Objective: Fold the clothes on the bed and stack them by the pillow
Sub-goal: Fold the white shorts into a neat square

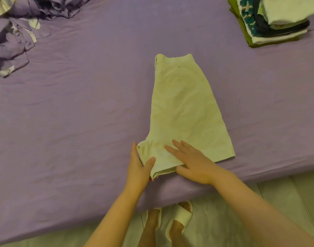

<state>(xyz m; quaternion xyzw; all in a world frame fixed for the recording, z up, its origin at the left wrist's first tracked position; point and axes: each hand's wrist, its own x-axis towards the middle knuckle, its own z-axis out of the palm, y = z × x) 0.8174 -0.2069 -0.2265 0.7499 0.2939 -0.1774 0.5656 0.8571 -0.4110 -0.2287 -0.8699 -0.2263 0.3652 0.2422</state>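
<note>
The pale shorts [183, 111] lie flat near the bed's [81, 113] front edge, folded lengthwise, long axis running away from the person, waistband far, leg hems near. The left hand [139, 168] has its grip closed on the near left hem corner, thumb on top, fingers beneath. The right hand [191, 163] rests open and flat on the hem just beside it. A folded stack [272, 20] sits well apart at the far right corner; crumpled purple bedding [19, 31] lies far left. Nothing lies between shorts and stack.
</note>
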